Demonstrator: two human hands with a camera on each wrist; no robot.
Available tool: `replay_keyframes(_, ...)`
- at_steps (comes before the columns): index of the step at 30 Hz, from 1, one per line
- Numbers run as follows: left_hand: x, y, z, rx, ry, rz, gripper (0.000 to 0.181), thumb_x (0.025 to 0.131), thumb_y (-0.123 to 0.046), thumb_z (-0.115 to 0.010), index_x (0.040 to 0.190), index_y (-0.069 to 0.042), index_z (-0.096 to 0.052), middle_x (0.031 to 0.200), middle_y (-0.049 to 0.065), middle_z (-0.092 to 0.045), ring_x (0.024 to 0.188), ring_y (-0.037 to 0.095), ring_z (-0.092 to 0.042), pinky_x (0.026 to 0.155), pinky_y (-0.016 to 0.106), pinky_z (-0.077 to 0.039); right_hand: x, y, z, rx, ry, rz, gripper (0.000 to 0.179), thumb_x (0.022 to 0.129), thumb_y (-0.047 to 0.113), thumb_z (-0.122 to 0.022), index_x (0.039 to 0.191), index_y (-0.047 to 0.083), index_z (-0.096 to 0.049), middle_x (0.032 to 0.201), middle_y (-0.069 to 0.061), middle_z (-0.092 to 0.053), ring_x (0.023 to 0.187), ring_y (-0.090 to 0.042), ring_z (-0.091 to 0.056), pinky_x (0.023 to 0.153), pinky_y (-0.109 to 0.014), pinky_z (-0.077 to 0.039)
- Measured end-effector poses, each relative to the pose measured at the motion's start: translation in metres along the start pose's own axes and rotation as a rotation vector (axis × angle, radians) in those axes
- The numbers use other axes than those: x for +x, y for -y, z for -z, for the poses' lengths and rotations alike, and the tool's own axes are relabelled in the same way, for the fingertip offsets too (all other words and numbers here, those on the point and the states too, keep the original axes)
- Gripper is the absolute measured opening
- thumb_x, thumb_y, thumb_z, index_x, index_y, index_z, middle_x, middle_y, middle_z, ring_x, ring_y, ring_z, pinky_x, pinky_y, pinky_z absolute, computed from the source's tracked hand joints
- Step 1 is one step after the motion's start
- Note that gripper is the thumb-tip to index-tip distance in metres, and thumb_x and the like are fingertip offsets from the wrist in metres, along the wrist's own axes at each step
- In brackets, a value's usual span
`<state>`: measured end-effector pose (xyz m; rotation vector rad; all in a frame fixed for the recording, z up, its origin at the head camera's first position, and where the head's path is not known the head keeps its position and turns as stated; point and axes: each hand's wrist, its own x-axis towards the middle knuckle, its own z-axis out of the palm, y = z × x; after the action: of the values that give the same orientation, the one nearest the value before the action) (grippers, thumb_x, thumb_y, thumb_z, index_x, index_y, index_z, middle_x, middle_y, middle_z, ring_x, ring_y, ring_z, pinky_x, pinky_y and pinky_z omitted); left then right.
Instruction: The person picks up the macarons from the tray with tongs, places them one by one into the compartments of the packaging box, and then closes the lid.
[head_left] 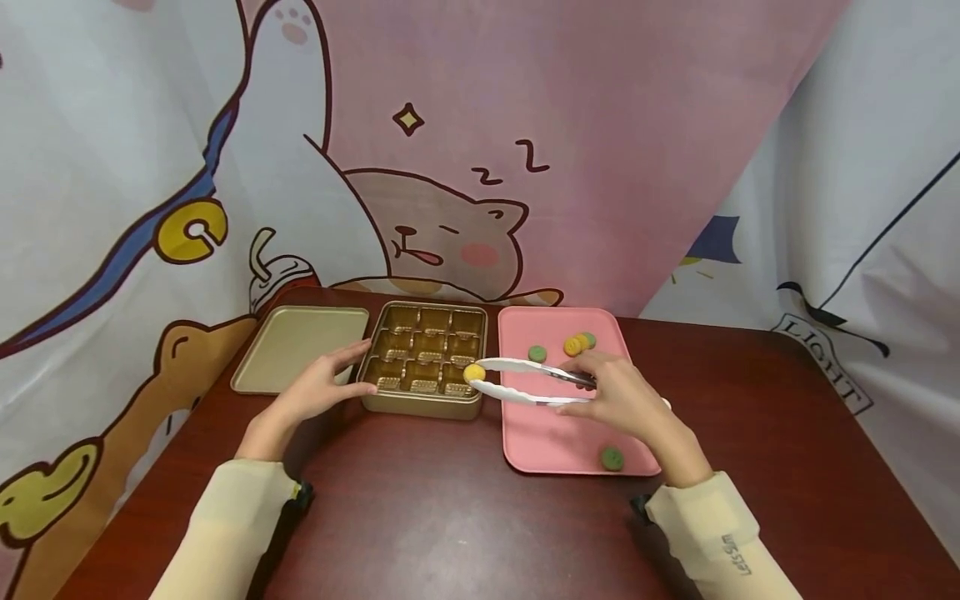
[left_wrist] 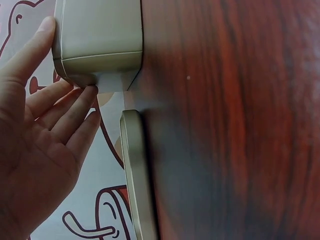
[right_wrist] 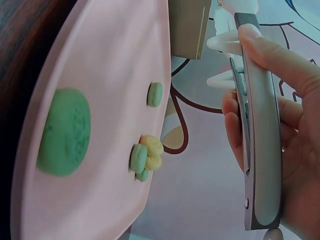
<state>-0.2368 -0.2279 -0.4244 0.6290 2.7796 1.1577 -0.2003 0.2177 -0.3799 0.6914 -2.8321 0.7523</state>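
My right hand holds a pair of tongs with white tips and metal handles. Between the white tips is a small round yellow cake, over the front right corner of a gold box divided into square compartments. At the box's left side, my left hand touches it with extended fingers, its thumb at the near rim. A pink tray under my right hand bears round green cakes, one near the front edge and one farther back, plus a cluster of yellow and green ones.
A flat gold lid lies on the dark wooden table, left of the box. Behind the table hangs a printed cartoon cloth, which also runs along both sides.
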Motion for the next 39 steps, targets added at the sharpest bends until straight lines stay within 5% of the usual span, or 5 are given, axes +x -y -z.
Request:
replay_keyframes(23, 0.002, 0.0, -0.001, -0.01, 0.0, 0.0, 0.079, 0.088, -0.025, -0.077, 0.15, 0.004, -0.039, 0.157, 0.025, -0.037, 0.141, 0.046, -0.04, 0.116, 0.061, -0.032, 0.007, 0.004, -0.004, -0.026, 0.008, 0.051, 0.051, 0.066, 0.03, -0.093, 0.109, 0.009, -0.075, 0.091, 0.002, -0.07, 0.076, -0.012, -0.058, 0.068, -0.027, -0.05)
replay_keyframes(39, 0.002, 0.0, -0.001, -0.001, 0.0, -0.001, 0.08, 0.088, -0.026, -0.077, 0.15, 0.004, -0.039, 0.156, 0.026, -0.037, 0.141, 0.047, -0.04, 0.115, 0.062, -0.032, 0.006, -0.003, 0.01, -0.028, 0.006, 0.015, 0.059, 0.068, 0.032, -0.093, 0.116, 0.006, -0.071, 0.105, -0.004, -0.069, 0.086, -0.017, -0.061, 0.078, -0.038, -0.053)
